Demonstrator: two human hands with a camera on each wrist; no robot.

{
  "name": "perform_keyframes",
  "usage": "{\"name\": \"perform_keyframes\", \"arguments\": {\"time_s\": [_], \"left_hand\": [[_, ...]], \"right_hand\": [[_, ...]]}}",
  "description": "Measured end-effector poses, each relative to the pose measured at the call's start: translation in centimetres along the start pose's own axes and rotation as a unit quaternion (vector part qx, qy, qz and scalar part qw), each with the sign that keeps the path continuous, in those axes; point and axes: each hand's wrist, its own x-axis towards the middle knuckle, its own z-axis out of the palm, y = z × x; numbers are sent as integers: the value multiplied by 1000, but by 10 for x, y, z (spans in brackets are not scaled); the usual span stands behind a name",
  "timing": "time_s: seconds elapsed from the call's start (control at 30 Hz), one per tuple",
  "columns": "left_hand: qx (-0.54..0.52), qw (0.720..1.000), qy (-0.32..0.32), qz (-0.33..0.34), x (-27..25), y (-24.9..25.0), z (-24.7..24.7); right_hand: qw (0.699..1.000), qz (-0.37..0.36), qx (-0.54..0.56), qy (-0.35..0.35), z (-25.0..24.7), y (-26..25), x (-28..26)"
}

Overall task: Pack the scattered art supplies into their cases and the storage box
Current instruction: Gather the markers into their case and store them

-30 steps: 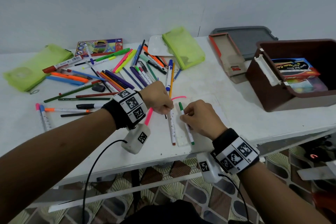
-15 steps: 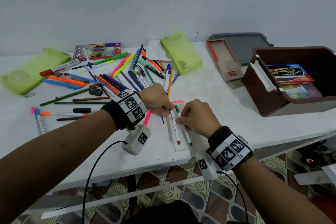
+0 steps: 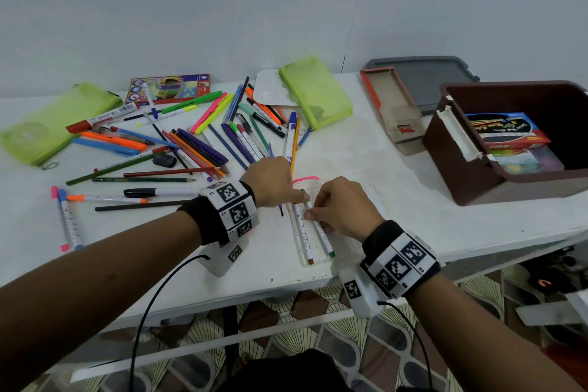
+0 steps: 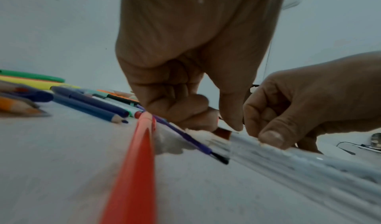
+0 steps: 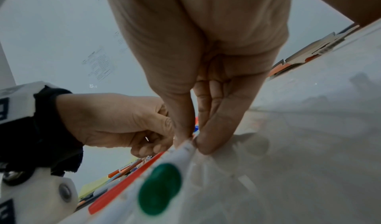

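step: you're seating white felt-tip markers into the clear plastic marker sleeve (image 3: 313,259) lying flat near the front edge of the white table (image 3: 413,200); my read, early in the task.
left hand: your left hand (image 3: 272,181) has fingers curled, tips pressing down on the white marker with the red end cap (image 3: 302,232); whether it pinches or only pins it, can't tell.
right hand: your right hand (image 3: 342,207) has thumb and forefinger closed together on the white marker with the green end cap (image 3: 321,234), right beside the red one.
where: both markers lie side by side in or on the sleeve, end caps toward you; green cap fills the right wrist view (image 5: 159,188).
do it well: keep the left hand holding the sleeve and red marker flat so the plastic doesn't slide or buckle; push the green one along its length, parallel to its neighbour, not down into it.
watch: a thin purple pen (image 4: 185,137) and a pink marker (image 4: 134,170) lie just beside the left hand; don't drag them in.
remaining: big scatter of pens and pencils (image 3: 191,143) at back left, two green mesh pouches (image 3: 315,99), open brown storage box (image 3: 496,169) at right, holding boxed sets. Most is unpacked.
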Motion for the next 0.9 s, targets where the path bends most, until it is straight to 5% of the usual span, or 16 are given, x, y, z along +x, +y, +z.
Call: {"name": "perform_keyframes", "arguments": {"time_s": [0.3,0.9], "left_hand": [[111,991,-24,67,-16,-3,11],[72,994,-28,76,-18,-6,12]], "right_hand": [[1000,0,-18,6,-3,1,0],[1000,-22,3,0,4,-7,-5]]}}
